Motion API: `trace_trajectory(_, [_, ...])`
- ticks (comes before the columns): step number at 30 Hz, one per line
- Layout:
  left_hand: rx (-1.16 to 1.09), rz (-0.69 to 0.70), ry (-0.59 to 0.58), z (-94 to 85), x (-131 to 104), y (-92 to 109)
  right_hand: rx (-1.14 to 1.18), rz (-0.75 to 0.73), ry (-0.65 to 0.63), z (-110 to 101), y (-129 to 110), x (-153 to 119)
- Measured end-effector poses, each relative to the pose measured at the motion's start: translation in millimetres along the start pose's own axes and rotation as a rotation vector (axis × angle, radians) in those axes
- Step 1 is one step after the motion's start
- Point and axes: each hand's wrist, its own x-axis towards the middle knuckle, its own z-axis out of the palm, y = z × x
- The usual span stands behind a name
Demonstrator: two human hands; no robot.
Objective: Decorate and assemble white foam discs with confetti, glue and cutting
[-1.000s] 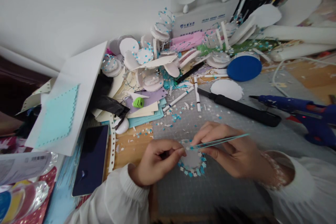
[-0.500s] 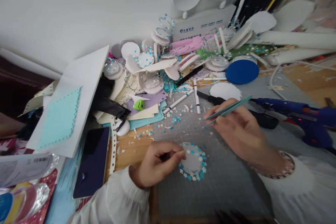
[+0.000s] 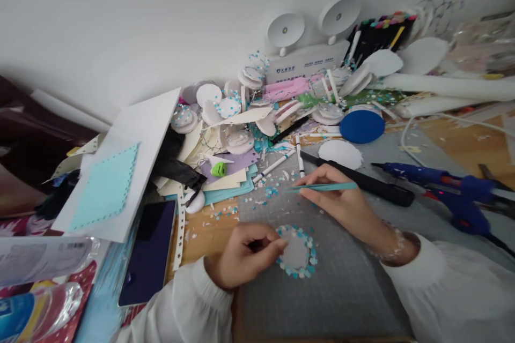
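The right hand (image 3: 341,203) pinches teal tweezers (image 3: 332,187), lying crosswise, tips leftward beside loose paper stars (image 3: 271,191). Nearer the person than those tips, by the cutting mat's (image 3: 322,305) left edge, lies the star-rimmed disc (image 3: 295,253). The closer left hand (image 3: 249,257) presses thumb and forefinger together at its left rim; anything between them is hidden.

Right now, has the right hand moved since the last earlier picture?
Yes. Judged against the loose stars on the mat, the right hand moved left, closer to them.
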Motion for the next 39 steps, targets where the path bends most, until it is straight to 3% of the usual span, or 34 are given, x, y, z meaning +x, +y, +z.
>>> trace_trajectory(9, [-0.075,0.147,0.444,-4.2,-4.3,-9.2,-0.188,-0.141,0.048,5.7,10.3,4.0])
trace_trajectory(12, [-0.128,0.198,0.536,-5.2,0.4,-12.8,-0.219,-0.159,0.047,7.0,9.2,3.3])
trace_trajectory(17, [-0.256,0.248,0.543,0.9,9.4,-16.4,-0.227,-0.166,0.031,7.9,9.4,2.4])
trace_trajectory(21, [-0.369,0.178,0.521,3.0,9.8,-15.8,-0.227,-0.201,0.083,7.3,10.9,1.9])
trace_trajectory(27, [-0.306,0.017,0.566,1.4,6.6,-5.8,-0.295,-0.258,0.143,5.6,8.1,0.7])
trace_trajectory(32, [-0.121,0.082,0.633,-2.7,5.4,-11.4,-0.333,-0.274,0.132,7.3,11.6,-0.1])
trace_trajectory(39, [-0.064,0.173,0.656,-5.5,4.6,-18.8,-0.350,-0.243,0.093,7.7,14.9,0.3])
